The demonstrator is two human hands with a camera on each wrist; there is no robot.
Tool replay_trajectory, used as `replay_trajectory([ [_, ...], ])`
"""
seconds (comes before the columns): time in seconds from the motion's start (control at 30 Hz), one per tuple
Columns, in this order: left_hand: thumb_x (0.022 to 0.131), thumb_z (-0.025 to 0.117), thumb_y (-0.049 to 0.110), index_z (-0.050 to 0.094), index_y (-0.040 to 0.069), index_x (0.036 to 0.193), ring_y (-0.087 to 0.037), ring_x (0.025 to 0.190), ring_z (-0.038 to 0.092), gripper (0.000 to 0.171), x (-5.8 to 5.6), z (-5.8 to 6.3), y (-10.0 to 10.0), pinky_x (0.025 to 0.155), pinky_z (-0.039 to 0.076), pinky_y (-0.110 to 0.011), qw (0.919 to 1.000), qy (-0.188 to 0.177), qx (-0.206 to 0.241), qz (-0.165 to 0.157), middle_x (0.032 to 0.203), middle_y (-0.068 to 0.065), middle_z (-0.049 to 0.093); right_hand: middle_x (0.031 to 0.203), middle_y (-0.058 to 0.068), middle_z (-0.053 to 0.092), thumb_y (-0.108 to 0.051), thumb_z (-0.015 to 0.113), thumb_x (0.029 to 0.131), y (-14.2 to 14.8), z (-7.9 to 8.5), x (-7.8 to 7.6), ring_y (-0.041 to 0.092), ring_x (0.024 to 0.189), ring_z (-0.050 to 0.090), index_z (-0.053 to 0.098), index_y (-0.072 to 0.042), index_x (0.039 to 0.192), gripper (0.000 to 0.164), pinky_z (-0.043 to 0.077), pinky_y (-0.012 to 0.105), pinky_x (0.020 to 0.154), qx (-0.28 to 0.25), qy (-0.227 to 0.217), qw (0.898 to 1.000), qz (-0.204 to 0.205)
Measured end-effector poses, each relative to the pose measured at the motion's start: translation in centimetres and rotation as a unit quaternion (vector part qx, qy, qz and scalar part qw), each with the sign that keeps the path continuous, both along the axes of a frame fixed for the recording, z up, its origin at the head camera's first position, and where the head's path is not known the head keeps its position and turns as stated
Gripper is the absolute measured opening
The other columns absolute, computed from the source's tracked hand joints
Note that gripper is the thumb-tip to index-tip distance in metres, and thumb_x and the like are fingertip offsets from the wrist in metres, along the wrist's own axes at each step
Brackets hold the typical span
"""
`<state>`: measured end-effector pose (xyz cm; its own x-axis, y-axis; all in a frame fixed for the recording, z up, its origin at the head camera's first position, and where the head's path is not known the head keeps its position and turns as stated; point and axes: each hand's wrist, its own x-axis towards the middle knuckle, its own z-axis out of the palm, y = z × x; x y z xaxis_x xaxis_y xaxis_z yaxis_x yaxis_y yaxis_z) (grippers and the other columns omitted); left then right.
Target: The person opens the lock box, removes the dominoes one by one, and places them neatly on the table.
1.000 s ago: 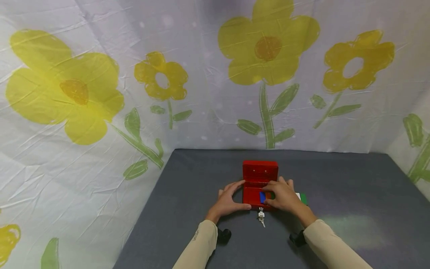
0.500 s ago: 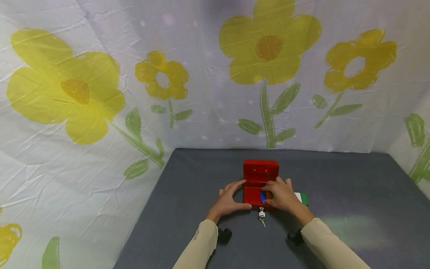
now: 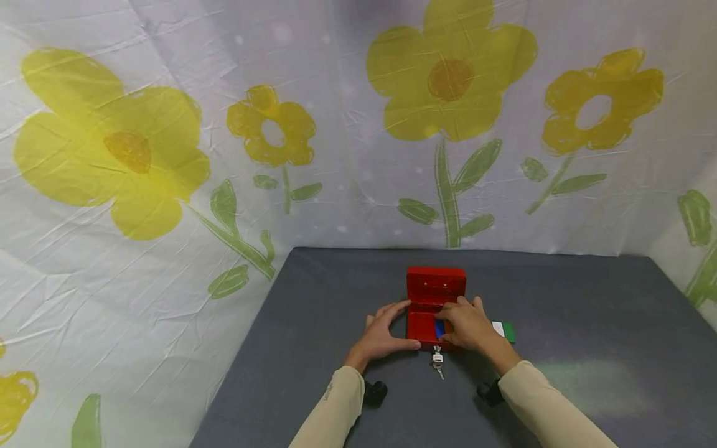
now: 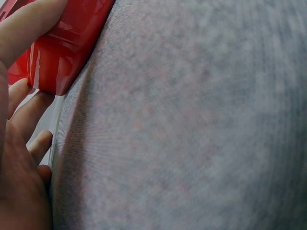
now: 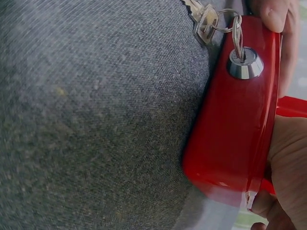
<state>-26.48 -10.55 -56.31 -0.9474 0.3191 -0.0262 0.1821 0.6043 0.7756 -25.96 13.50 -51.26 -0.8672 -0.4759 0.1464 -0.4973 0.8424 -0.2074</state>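
Dark grey worktop (image 3: 336,280) spreads under everything, and the red box (image 3: 420,328) sits towards the middle of it with its lid (image 3: 435,281) raised at the back. Inside, a blue piece (image 3: 439,328) shows beside the fingers of the right hand (image 3: 473,326), which reaches in from the right. That grip is nearly closed, thumb and fingers bent about the blue piece; the hand itself blocks sight of the box's right half. The left hand (image 3: 379,341) holds the box by its left side, its grip spread wide, thumb on the front edge and fingers towards the rear. A metal lock (image 5: 245,68) is set in the front wall with a key (image 5: 238,40) in it; a second key (image 5: 207,23) hangs from the same ring, just in front of the box. Right of the box, partly behind the right hand, lies a white-and-green item (image 3: 508,333), too covered to identify. Farther out come black wrist devices (image 3: 490,393) and cream sleeves (image 3: 551,404). Behind the worktop hangs a creased pale sheet (image 3: 358,168) printed with yellow flowers (image 3: 403,99).
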Motion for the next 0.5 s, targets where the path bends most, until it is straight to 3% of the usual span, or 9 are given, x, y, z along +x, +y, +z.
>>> replay_trajectory([
  [0.5,0.073,0.086,0.059,0.039,0.05,0.152,-0.026,0.137,0.033,0.092,-0.09,0.03,0.04,0.102,0.038,-0.049,1.0,-0.002,0.002,-0.003,0.161,0.005,0.04,0.117,0.006,0.074,-0.028,0.09,0.074,0.46,-0.9,-0.08,0.024,0.099,0.055,0.078,-0.013,0.113,0.043,0.024,0.039,0.074,-0.038,0.007,0.999,-0.007],
])
